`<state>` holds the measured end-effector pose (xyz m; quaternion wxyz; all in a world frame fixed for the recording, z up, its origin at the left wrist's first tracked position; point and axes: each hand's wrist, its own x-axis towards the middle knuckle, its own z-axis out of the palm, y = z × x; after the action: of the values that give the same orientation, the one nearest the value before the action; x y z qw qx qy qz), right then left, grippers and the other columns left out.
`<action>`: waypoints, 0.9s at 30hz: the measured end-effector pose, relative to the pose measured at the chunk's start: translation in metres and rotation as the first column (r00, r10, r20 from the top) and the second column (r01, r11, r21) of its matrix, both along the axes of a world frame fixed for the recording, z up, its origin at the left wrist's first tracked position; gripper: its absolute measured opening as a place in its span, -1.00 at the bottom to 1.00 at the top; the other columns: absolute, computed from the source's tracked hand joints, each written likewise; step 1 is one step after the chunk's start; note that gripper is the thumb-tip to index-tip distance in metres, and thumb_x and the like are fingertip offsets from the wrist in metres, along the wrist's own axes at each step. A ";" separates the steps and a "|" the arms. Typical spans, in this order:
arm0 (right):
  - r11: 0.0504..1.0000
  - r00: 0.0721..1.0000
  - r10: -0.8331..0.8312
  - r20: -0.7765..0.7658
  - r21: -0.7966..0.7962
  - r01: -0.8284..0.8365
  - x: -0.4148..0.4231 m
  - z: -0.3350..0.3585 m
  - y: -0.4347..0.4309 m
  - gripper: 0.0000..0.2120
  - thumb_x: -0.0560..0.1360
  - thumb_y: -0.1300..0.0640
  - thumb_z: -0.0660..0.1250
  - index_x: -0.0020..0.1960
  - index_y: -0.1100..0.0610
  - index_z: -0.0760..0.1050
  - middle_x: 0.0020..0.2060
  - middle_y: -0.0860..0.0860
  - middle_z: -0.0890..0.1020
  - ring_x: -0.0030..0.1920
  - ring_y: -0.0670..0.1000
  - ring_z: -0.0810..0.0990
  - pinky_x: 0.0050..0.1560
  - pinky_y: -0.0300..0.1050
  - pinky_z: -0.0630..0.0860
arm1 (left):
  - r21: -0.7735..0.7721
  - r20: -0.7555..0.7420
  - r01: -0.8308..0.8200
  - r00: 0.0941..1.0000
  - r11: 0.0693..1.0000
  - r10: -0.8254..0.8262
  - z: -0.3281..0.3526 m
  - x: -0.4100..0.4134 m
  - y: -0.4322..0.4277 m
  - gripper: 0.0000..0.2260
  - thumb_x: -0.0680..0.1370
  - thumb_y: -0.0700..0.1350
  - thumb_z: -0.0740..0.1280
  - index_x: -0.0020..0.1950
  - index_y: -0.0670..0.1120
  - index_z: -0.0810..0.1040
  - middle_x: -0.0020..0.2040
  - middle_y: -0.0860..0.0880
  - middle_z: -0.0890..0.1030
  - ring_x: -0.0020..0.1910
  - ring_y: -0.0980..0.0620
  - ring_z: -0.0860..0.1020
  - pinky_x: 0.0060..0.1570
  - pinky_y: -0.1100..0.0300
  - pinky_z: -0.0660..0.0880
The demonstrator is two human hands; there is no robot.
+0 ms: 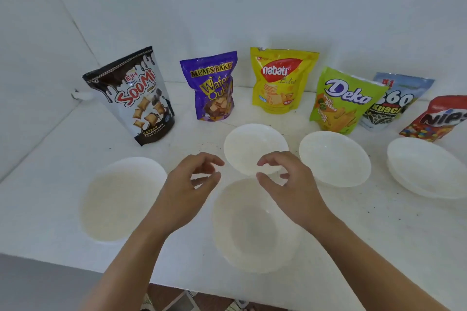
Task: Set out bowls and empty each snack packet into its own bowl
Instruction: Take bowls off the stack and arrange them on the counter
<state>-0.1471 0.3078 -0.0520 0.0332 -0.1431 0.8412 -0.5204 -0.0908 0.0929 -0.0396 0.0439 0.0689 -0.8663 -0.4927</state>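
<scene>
Head view, left to right. Six packets are stood along the wall: Soomi [131,98], Mum's Bake [212,86], Nabati [278,78], Deka [343,101], Kuaci [396,103], Nips [439,118]. White bowls are set before them on the table [353,235]: left bowl [121,197], near bowl [255,227], middle bowl [252,144], right bowl [333,156], bowl stack [427,159]. Left hand [187,189] and right hand [288,184] are held between near and middle bowls, fingers loosely curled, nothing gripped.
</scene>
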 end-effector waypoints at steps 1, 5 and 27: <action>1.000 1.000 0.018 -0.025 -0.020 -0.018 -0.003 0.007 -0.008 -0.82 0.47 0.15 0.45 -0.02 -0.11 0.57 0.04 -0.21 0.59 0.15 -0.22 0.51 0.12 -0.24 0.43 | -0.019 -0.031 -0.031 0.999 0.999 0.030 0.009 0.001 -0.006 -0.86 0.61 -0.09 0.36 0.07 0.16 0.61 -0.04 0.15 0.57 0.06 0.15 0.57 -0.02 0.40 0.53; 0.986 0.990 0.133 -0.051 -0.092 -0.137 -0.011 0.031 -0.051 -0.86 0.49 0.14 0.43 -0.04 -0.10 0.58 0.00 -0.19 0.61 0.11 -0.18 0.54 0.07 -0.17 0.48 | -0.058 -0.159 -0.179 0.973 0.982 0.168 0.033 0.016 -0.039 -0.89 0.60 -0.06 0.35 0.01 0.15 0.62 -0.24 0.18 0.48 -0.11 0.10 0.55 -0.13 0.36 0.51; 0.909 0.929 0.355 0.102 0.194 -0.369 0.011 -0.021 -0.203 -0.60 0.51 0.44 0.20 0.14 -0.01 0.49 0.19 -0.01 0.38 0.04 -0.08 0.43 -0.25 -0.50 0.37 | -0.135 0.078 -0.555 0.820 0.821 0.567 -0.031 0.101 -0.144 -0.50 0.45 -0.31 0.44 0.30 0.12 0.51 0.20 0.13 0.51 -0.01 0.15 0.55 -0.08 0.35 0.51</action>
<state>-0.1363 0.1044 -0.0734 0.1712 -0.2752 0.8487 -0.4179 0.0100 -0.0509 -0.0705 0.1408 0.3468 -0.8335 -0.4065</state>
